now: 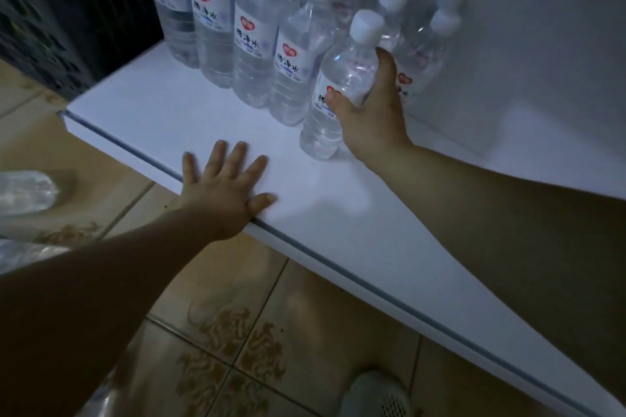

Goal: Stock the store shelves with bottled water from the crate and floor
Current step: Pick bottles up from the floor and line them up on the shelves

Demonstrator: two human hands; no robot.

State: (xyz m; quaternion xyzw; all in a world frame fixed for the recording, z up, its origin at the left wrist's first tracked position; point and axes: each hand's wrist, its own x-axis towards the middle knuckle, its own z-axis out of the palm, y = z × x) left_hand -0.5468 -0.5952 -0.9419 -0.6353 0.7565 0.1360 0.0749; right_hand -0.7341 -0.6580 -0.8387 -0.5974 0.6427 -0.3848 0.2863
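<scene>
On the white shelf (162, 108) stand several clear water bottles with white caps and red-and-white labels, lined up in rows running to the back left. My right hand (369, 115) grips the front-most bottle (342, 78) around its middle; the bottle stands upright on the shelf at the end of the front row (250, 44). More bottles (430, 44) stand behind it against the white back wall. My left hand (227, 186) rests flat on the shelf near its front edge, fingers spread, holding nothing.
A dark plastic crate (67, 10) sits at the upper left beside the shelf. Plastic-wrapped bottles (23, 193) lie on the patterned tile floor (237, 342) at the left. A light shoe (379, 396) shows at the bottom.
</scene>
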